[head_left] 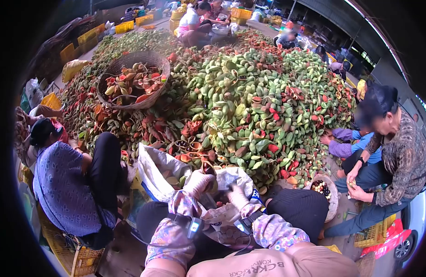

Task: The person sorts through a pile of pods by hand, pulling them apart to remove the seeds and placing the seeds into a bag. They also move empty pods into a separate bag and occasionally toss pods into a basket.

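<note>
- We see our left hand (197, 181) in a pale glove, raised over the open white sack (160, 168) between our knees; its grip is curled shut around a small brownish husk (208, 167) whose red-lined edge shows just above the fingers.
- Our right hand (237, 196), gloved as well, sits just beside the left and a little lower; the fingers are bent inward, but we cannot tell whether that grip has hold of anything, since the palm is turned away.
- The husk lies at the top of the left grip, near the right hand but apart from it, directly over the sack's mouth.
- Both our sleeves are flowered, and a small dark device (194, 227) is strapped to the left wrist.
- Just beyond the hands rises a great heap of green and red husks (250, 101), with a woven basket (132, 85) of split pieces resting on its left slope.
- A person in a blue patterned top (65, 184) sits to our left with their back to us.
- To our right another person in a brown patterned blouse (404, 161) bends over a round bowl of dark seeds (324, 189), hands close together.
- More people sit at the far edge of the heap, among yellow crates (90, 36).
</note>
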Motion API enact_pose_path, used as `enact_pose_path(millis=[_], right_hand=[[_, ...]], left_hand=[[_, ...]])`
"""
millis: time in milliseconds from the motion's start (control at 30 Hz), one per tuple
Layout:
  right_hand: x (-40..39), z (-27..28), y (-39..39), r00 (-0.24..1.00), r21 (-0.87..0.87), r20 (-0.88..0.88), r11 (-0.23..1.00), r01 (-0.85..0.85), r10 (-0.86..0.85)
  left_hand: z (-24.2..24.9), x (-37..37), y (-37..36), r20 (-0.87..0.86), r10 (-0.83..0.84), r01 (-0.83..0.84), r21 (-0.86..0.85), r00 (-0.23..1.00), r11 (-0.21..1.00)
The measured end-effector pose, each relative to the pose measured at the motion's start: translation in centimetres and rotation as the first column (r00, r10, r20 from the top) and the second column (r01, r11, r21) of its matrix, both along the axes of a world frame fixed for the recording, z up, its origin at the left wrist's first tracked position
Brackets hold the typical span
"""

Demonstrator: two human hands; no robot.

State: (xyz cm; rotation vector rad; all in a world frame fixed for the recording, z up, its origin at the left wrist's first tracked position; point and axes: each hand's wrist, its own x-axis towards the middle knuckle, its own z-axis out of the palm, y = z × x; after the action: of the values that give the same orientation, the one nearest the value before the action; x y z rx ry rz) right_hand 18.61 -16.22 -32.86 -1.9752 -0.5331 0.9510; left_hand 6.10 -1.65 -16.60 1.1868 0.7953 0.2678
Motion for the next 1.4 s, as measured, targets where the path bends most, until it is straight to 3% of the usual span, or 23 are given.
enact_pose_path(millis=[33,67,100,133,167,200,267,333,367,400,433,467,600,667,733,800,867,967,1000,1067,1133,1367,1400], right_hand=[[1.7,-1.7,0.3,0.996,0.345,-0.022,0.934,0.090,-0.088],[3.3,-1.1,1.2,0.983,0.644,-0.073,0.745,0.174,-0.167],[1.5,6.6,1.3,0.948,0.568,0.307,0.815,-0.115,-0.081],[-0.6,15.5,1.5,0.770,0.436,0.638,0.839,-0.325,-0.033],[-0.5,16.7,1.6,0.732,0.317,0.666,0.831,-0.457,0.148],[-0.5,17.3,1.7,0.808,0.289,0.496,0.817,-0.499,0.318],[-0.3,19.1,1.5,0.937,0.201,0.126,0.917,-0.345,0.325],[2.4,11.1,1.9,0.995,0.415,0.094,0.908,-0.055,0.018],[1.5,13.6,0.8,0.924,0.471,-0.376,0.844,0.257,-0.072],[2.3,11.7,0.6,0.895,0.492,-0.416,0.787,0.372,-0.163],[2.1,11.8,0.5,0.835,0.532,-0.526,0.703,0.471,-0.162],[1.8,11.9,0.2,0.765,0.550,-0.627,0.612,0.568,-0.147],[0.5,12.0,0.4,0.574,0.467,-0.819,0.590,0.659,0.008],[-1.3,14.7,0.1,0.843,0.688,-0.534,0.614,0.387,0.067],[-0.6,11.9,-0.4,0.979,0.488,-0.203,0.870,0.074,0.031],[-0.3,10.5,0.2,0.954,0.643,-0.235,0.765,0.011,0.184],[1.2,4.2,0.1,0.859,0.641,-0.478,0.742,0.198,0.184],[-0.9,13.9,-0.4,0.948,0.509,-0.227,0.857,-0.081,0.225],[-0.8,12.8,0.0,0.918,0.529,-0.321,0.848,-0.028,0.231],[0.5,5.7,1.4,0.982,0.615,-0.117,0.787,-0.047,0.150],[0.6,4.9,0.9,0.990,0.403,-0.054,0.910,-0.098,0.130],[0.4,3.3,3.1,0.999,0.294,0.049,0.956,-0.011,-0.004],[0.3,4.0,2.4,0.960,0.134,0.258,0.980,-0.148,0.109]], left_hand=[[-0.5,-0.4,1.0,-0.176,-0.167,0.188,0.113,0.970,0.976],[-1.3,-0.3,1.2,-0.174,-0.169,0.190,0.110,0.970,0.976],[-2.3,0.2,1.2,-0.145,-0.297,0.330,0.366,0.944,0.870],[-2.9,0.5,1.0,-0.150,-0.421,0.421,0.597,0.894,0.683],[1.6,0.2,-0.3,-0.091,-0.459,0.352,0.776,0.884,0.523],[1.0,0.6,-0.7,-0.173,-0.471,0.405,0.795,0.865,0.451],[0.7,0.3,-1.6,-0.469,-0.239,0.526,0.728,0.850,0.441],[1.8,0.1,-2.9,-0.276,0.212,0.192,0.919,0.938,0.344],[2.8,0.0,-3.0,-0.220,0.207,0.125,0.911,0.953,0.394],[4.7,-0.3,-2.8,-0.318,0.063,0.170,0.653,0.946,0.738],[3.4,-0.6,-2.3,-0.201,-0.033,0.104,0.358,0.979,0.928],[1.2,-0.7,-2.0,-0.057,-0.079,0.079,0.003,0.995,0.997],[-4.2,1.7,-2.1,0.134,0.171,-0.150,-0.148,0.976,0.977],[-3.3,1.4,-1.6,0.241,0.014,0.027,-0.165,0.970,0.986],[-0.6,0.5,-1.7,0.181,-0.064,0.083,-0.096,0.981,0.992],[4.0,0.1,-2.9,0.056,-0.105,0.104,0.025,0.993,0.994],[3.3,0.4,-3.1,0.002,-0.108,0.108,0.103,0.994,0.989],[1.2,0.9,-3.5,0.089,-0.086,0.070,0.169,0.992,0.983],[1.3,0.9,-3.8,0.116,-0.076,0.050,0.209,0.990,0.977],[-0.4,1.2,-3.8,-0.022,-0.039,0.043,0.319,0.999,0.947],[3.2,0.7,-5.1,-0.010,-0.004,0.008,0.477,1.000,0.879],[2.8,0.7,-5.5,-0.149,-0.028,0.133,0.767,0.988,0.628],[2.2,0.7,-5.3,-0.192,-0.016,0.159,0.758,0.981,0.633]])
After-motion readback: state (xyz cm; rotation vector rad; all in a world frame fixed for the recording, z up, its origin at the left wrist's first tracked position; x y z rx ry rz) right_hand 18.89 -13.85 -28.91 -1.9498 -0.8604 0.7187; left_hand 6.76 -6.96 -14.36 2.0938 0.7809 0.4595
